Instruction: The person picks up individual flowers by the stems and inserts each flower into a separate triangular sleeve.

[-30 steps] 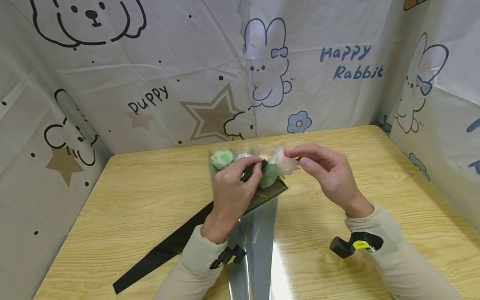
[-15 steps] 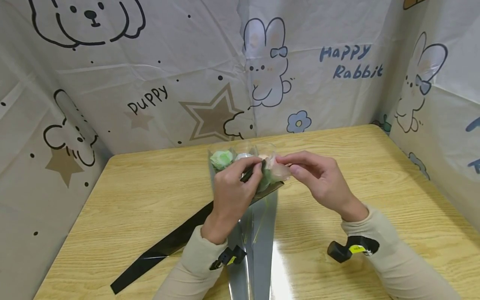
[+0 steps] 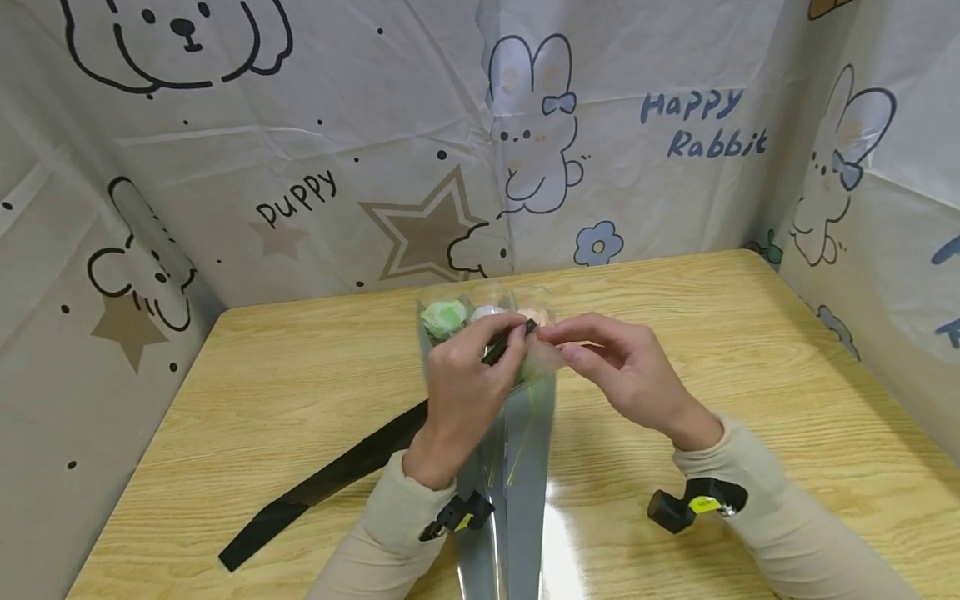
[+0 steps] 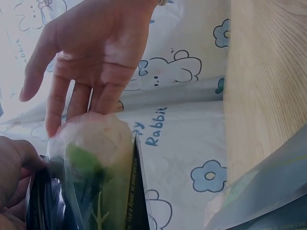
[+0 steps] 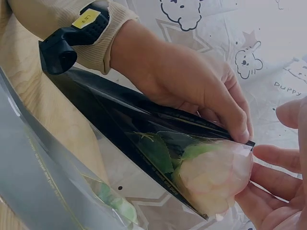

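Note:
My left hand pinches the rim of a black flower sleeve with a clear front, which lies slanting down to the left. A pale pink rose with green leaves sits at the sleeve's mouth; its head is mostly inside, seen through the clear film in the right wrist view. My right hand rests its nearly straight fingertips against the top of the rose, thumb held apart from it in the right wrist view. In the head view the rose is partly covered by my fingers.
Grey flower sleeves lie lengthwise beneath my hands on the wooden table. A green rose, a whitish flower and a peach one show at their far end. A printed curtain encloses the table's back and sides.
My right hand has moved left and slightly down, and the rose has sunk deeper into the black sleeve. The sleeve's lower end has shifted slightly; my left hand keeps its pinch.

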Motion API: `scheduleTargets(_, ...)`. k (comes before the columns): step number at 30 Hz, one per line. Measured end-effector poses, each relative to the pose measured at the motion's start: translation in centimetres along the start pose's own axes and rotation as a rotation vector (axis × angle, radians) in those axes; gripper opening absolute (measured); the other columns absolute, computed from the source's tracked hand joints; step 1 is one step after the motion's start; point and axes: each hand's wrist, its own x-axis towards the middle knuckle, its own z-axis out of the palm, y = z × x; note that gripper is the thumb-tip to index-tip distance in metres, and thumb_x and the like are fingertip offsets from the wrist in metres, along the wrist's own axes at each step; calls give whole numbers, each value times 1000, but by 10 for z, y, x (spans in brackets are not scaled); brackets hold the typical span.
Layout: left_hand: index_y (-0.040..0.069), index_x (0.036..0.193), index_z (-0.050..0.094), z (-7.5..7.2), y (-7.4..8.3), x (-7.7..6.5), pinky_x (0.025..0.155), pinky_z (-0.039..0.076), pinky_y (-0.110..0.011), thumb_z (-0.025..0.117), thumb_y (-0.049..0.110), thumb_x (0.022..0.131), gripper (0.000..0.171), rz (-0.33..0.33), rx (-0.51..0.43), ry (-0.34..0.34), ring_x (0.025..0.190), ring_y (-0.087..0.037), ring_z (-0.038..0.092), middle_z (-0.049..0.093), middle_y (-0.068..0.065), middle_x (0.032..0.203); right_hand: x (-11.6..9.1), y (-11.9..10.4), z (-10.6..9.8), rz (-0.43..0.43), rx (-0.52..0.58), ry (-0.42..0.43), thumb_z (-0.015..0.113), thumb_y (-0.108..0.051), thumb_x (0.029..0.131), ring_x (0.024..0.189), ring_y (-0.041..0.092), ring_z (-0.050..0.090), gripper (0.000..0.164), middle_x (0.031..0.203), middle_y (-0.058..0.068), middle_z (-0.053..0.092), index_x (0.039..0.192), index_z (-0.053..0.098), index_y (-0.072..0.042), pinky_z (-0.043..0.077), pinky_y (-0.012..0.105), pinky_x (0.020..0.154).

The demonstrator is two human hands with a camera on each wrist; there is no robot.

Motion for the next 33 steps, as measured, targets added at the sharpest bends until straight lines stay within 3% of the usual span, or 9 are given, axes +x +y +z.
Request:
scheduleTargets(16, 0, 98, 76, 2, 8, -2, 73, 65, -27, 69, 2, 95, 8, 36, 2, -19, 82, -20, 79, 80, -13, 91, -2, 4, 9, 100, 71, -42, 58, -3, 102, 110, 3, 73, 12, 116, 28, 72, 111, 58, 5, 61, 22, 94)
scheduleTargets(22, 1, 98, 76, 2, 11, -3, 72, 64, -24, 69, 2, 95, 8, 50, -12, -32, 80, -18, 79, 80, -12, 91, -4, 5, 11, 88, 105, -73, 59, -5, 103, 101, 8, 73, 14, 111, 16, 71, 113, 59, 4, 60, 21, 82)
scheduleTargets(27, 0, 99, 76, 3, 15, -4, 70, 64, -24, 71, 3, 94, 8, 63, -9, -44, 80, -19, 79, 80, -13, 91, -4, 6, 12, 87, 98, -110, 58, -4, 103, 94, 9, 73, 11, 103, 21, 73, 111, 61, 4, 60, 23, 78)
scheduleTargets(33, -1, 98, 77, 4, 17, -5, 65, 63, -24, 70, 1, 93, 8, 65, -4, -46, 76, -18, 77, 80, -13, 89, -3, 6, 13, 63, 98, -135, 58, 2, 102, 97, 5, 74, 10, 103, 23, 74, 110, 62, 5, 64, 30, 81)
